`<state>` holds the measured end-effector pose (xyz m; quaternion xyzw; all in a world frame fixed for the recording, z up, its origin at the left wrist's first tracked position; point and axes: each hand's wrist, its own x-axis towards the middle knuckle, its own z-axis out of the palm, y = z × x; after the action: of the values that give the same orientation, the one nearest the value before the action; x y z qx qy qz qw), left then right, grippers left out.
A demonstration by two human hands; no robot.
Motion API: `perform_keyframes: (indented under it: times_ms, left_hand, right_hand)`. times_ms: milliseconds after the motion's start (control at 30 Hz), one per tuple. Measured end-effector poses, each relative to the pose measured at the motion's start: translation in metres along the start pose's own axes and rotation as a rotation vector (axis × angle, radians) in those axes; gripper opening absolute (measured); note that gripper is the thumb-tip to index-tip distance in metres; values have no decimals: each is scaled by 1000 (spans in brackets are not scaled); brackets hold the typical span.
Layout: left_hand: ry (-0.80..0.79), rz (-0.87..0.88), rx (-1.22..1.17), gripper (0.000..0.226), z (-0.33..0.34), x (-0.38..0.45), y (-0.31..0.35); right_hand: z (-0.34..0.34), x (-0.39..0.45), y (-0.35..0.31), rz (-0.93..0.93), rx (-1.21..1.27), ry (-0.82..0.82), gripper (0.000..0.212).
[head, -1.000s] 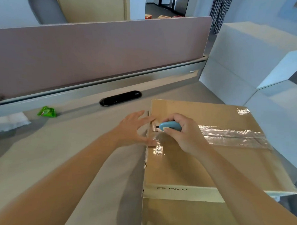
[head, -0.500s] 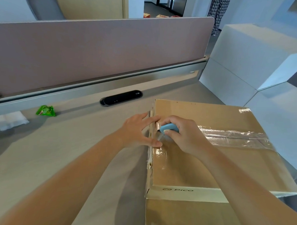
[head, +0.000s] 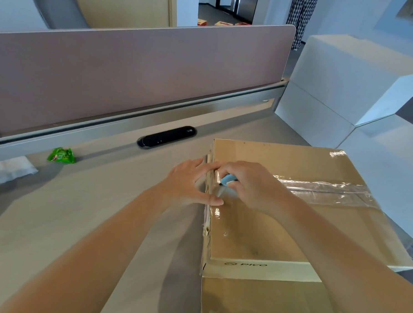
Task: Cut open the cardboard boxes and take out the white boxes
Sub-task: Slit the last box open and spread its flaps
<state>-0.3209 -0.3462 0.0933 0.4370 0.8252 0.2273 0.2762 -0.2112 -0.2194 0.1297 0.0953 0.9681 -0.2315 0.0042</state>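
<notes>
A brown cardboard box (head: 280, 233) lies on the desk at the right, sealed along its top seam with clear tape (head: 322, 191). My right hand (head: 251, 186) grips a small light-blue cutter (head: 227, 179), its tip at the tape near the box's left edge. My left hand (head: 190, 184) rests with spread fingers against the box's left side, thumb on the top edge. No white box inside the carton is visible.
A black oblong cable port (head: 166, 136) and a green wrapper (head: 61, 155) lie on the grey desk (head: 80, 210) before the pink divider panel (head: 133, 77). White paper (head: 8, 171) lies at far left. Large white boxes (head: 345, 91) stand at right.
My right hand with the cutter has shifted slightly left toward the box's left edge. My left hand stays braced on that edge. The view has drifted a little.
</notes>
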Motion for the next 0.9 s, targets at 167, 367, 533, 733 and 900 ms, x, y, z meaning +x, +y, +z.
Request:
perform_keyframes:
  times_ms: [167, 367, 533, 733, 900]
  left_hand:
    - [10, 17, 35, 112, 1, 1, -1]
    - [13, 10, 76, 115, -1, -1, 3]
    - [3, -10, 27, 107, -3, -6, 8]
    - [-14, 2, 36, 96, -5, -6, 10]
    - [-14, -82, 166, 105, -7, 1, 26]
  right_hand:
    - [-6, -1, 2, 9, -73, -40, 26]
    - [-11, -5, 9, -5, -92, -30, 17]
    - [-16, -8, 18, 44, -156, -41, 22]
    - [-41, -34, 56, 209, -137, -28, 24]
    - [-40, -39, 69, 171, -44, 80, 26]
